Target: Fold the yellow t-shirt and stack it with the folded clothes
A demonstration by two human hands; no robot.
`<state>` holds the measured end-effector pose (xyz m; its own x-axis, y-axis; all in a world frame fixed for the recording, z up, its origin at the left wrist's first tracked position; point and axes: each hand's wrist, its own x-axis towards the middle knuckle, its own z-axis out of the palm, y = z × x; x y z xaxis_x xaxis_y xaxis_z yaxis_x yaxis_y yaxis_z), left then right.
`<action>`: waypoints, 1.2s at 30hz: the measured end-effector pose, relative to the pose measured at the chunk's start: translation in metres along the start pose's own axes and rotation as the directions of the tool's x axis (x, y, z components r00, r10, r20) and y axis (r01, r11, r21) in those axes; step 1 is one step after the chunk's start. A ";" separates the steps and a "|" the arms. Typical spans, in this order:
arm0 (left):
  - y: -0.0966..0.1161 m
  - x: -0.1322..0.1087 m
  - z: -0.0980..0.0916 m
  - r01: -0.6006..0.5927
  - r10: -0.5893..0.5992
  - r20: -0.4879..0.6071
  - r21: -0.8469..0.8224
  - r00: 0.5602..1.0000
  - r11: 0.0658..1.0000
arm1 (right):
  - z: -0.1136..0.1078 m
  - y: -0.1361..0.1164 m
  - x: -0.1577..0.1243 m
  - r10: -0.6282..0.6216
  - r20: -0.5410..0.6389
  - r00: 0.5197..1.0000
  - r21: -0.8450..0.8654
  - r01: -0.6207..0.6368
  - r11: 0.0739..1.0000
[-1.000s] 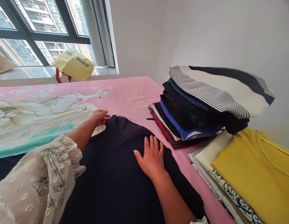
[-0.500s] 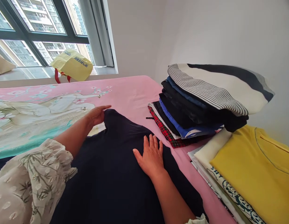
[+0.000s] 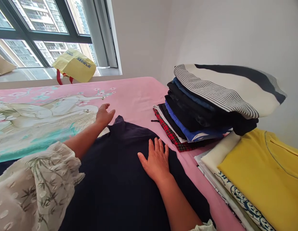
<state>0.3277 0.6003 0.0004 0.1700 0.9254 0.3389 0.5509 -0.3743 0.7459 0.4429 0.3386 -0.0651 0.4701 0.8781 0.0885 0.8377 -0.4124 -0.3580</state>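
Note:
A dark navy garment lies spread over the bed in front of me, its far edge raised into a small crumpled peak. My right hand rests flat on its right side, fingers stretched out. Just beyond the far left edge of the cloth is my left hand, apart from the peak and holding nothing. Its fingers are loosely bent, with the thumb away from them. The garment's near end runs out of view.
The bed has a pink sheet with a printed pattern at left. To the right stands a tall stack of folded clothes, with a striped piece on top. Nearer is a pile under a yellow shirt. A yellow bag sits by the window.
My left hand has let go of the garment's far edge and moved slightly up and right. The edge has sunk into a crumpled peak. My right hand has stayed in place.

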 end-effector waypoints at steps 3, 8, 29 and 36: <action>0.011 -0.054 -0.011 -0.473 0.448 0.188 0.120 0.874 0.873 | -0.004 -0.003 -0.001 0.009 -0.016 1.000 0.023 -0.008 1.000; -0.008 -0.139 -0.028 -0.836 0.572 0.756 -0.063 0.317 0.545 | -0.016 -0.017 -0.006 -0.365 0.007 0.931 0.125 0.362 0.924; 0.026 -0.082 0.067 -0.595 0.206 0.688 0.391 0.696 0.703 | -0.008 0.010 0.006 -0.048 0.082 0.995 -0.044 0.052 0.998; 0.014 -0.159 0.021 -0.654 0.351 0.661 0.284 0.663 0.701 | -0.015 0.001 0.004 -0.305 0.072 0.950 0.049 0.302 0.952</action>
<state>0.3256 0.4490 -0.0552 0.8464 0.5216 0.1074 0.5069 -0.8509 0.1383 0.4494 0.3376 -0.0507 0.1709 0.9771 0.1264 0.9260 -0.1155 -0.3595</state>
